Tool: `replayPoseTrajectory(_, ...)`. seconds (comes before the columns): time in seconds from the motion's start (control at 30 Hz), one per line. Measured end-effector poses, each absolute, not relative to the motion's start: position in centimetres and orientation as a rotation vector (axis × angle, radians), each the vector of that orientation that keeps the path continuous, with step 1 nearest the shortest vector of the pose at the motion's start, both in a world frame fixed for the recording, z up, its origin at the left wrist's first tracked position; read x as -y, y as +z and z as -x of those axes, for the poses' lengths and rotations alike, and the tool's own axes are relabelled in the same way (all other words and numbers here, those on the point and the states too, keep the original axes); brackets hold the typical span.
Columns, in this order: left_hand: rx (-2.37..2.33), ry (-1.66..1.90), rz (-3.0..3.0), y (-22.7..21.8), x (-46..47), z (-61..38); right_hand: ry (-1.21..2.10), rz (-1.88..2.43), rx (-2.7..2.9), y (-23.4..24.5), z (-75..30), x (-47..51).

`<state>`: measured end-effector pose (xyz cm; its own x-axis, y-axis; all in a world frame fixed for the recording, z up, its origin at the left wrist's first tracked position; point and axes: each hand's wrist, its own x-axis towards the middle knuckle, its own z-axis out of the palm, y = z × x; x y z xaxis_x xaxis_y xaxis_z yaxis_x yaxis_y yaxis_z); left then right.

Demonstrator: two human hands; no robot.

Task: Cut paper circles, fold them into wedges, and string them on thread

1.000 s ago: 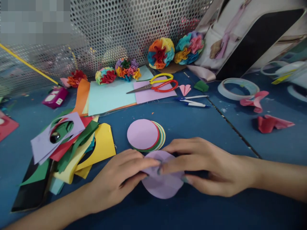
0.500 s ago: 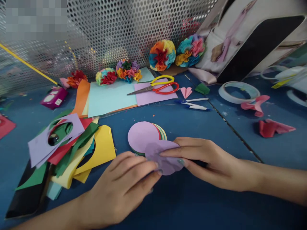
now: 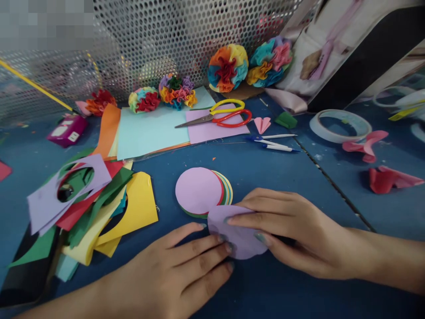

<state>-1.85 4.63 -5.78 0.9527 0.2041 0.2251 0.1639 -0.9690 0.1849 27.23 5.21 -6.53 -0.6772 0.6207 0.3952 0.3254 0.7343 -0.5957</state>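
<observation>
A creased purple paper circle (image 3: 237, 241) lies low over the blue table, near its front. My right hand (image 3: 299, 232) grips it from the right, with fingers across its top and the thumb at its near edge. My left hand (image 3: 186, 270) is spread out flat, its fingertips touching the circle's left side. Just beyond, a stack of paper circles (image 3: 198, 190) has a smooth purple one on top, with red, green, yellow and blue edges fanned out on the right. The held circle sits close to the stack's near edge.
Cut paper scraps (image 3: 128, 212) lie over a dark phone-like object (image 3: 25, 279) at left. Behind are scissors (image 3: 215, 118), paper sheets (image 3: 149, 133), a compass (image 3: 274, 142) and ruffled paper flowers (image 3: 227, 67). A tape roll (image 3: 340, 126) and pink paper pieces (image 3: 365, 146) lie right.
My left hand has let go of its pinch and spread its fingers. The purple circle has come nearer to me and lies flatter, with my right hand still on it. The view has shifted slightly.
</observation>
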Motion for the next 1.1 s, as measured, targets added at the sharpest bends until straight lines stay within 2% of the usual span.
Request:
replayPoseTrajectory(0.43, -0.173, 0.387, -2.935, -5.58, -4.41, 1.52, 0.259, 0.545, 2.503, -6.74, -27.06, -4.36)
replayPoseTrajectory(1.1, -0.274, 0.335, -2.98, -5.6, -4.02, 2.17, 0.407, 0.423, 2.662, -6.61, -27.31, -4.76)
